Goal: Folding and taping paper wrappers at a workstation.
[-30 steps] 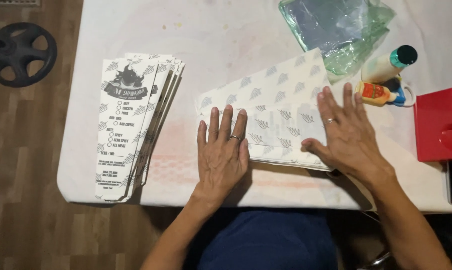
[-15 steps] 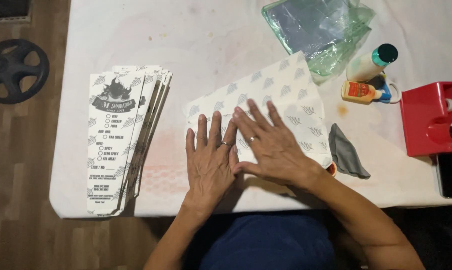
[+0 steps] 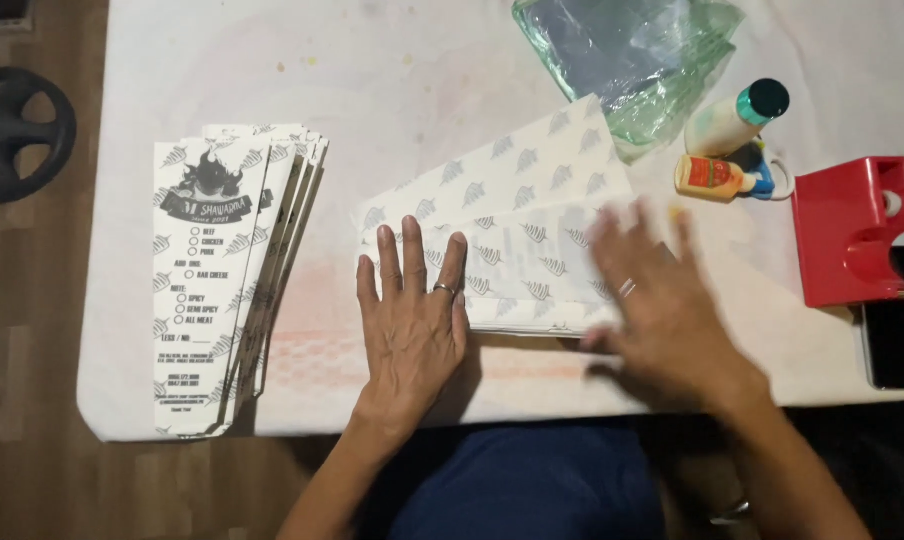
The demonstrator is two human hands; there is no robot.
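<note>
Left hand (image 3: pixel 412 325) lies flat, fingers wide, pinning the paper (image 3: pixel 512 235); right hand (image 3: pixel 652 310), at three o'clock, presses flat too.

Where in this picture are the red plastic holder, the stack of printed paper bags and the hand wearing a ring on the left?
red plastic holder (image 3: pixel 840 240), head view, on its flat red top face.
stack of printed paper bags (image 3: pixel 204 290), head view, on the top bag's printed front.
left hand (image 3: pixel 412 325), head view, on the back of the hand.
</note>
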